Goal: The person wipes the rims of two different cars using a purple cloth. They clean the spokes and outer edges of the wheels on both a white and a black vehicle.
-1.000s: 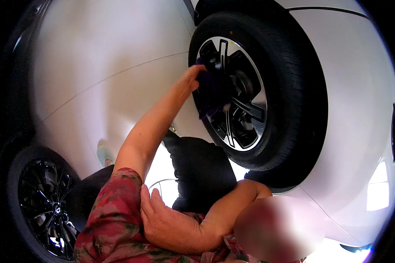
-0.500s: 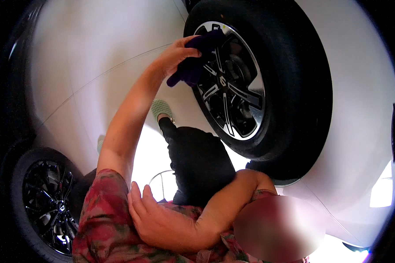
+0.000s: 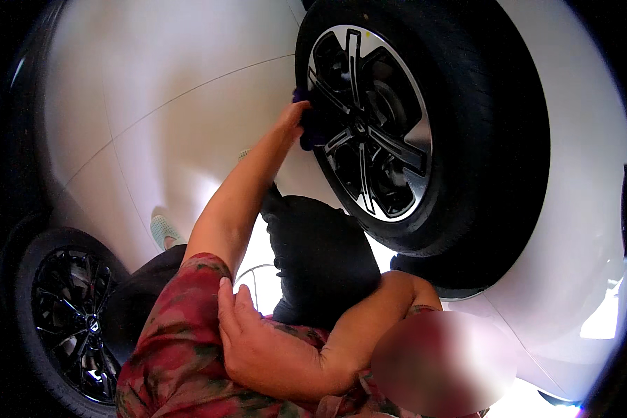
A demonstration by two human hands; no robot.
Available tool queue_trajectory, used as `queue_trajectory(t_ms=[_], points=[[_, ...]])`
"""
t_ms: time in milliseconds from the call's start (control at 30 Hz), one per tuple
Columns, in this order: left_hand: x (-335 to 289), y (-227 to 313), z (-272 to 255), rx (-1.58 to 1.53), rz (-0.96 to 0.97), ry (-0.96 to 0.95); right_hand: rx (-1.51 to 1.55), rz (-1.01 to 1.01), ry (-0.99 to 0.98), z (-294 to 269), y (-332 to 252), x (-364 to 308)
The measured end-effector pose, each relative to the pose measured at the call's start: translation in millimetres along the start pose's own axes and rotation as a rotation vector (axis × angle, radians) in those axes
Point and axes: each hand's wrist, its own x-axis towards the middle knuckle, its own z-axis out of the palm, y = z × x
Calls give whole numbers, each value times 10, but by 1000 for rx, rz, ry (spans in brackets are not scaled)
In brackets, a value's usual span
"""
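Left hand (image 3: 296, 118), fingers partly hidden, appears curled around the dark purple cloth (image 3: 316, 132) at the left edge of the wheel (image 3: 398, 152), presumably bunching it to follow the contours; right hand (image 3: 272, 355), loosely open, visibly unladen, lies by the left sleeve (image 3: 181, 306), probably for balance.

Purple cloth (image 3: 316, 131) (left grip (image 3: 295, 118)) by wheel (image 3: 360, 127)
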Motion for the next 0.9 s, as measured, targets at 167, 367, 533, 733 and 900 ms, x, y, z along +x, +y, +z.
queue_trajectory(t_ms=[167, 367, 533, 733, 900], points=[[-172, -142, 401, 227, -45, -88, -1, 42, -45, 10, 24, -33], [-484, -592, -149, 1118, 488, -273, 43, 37, 72, -5, -81, 24], [-396, -443, -258, 1518, 215, -267, 13, 5, 13, -16, -102, 32], [-15, -36, -134, 1024, 236, -83, 2, 92, 17, 67, -41, 58], [450, -307, -84, 1395, 948, 156, 12, 106, -20, 75, 110, 71]])
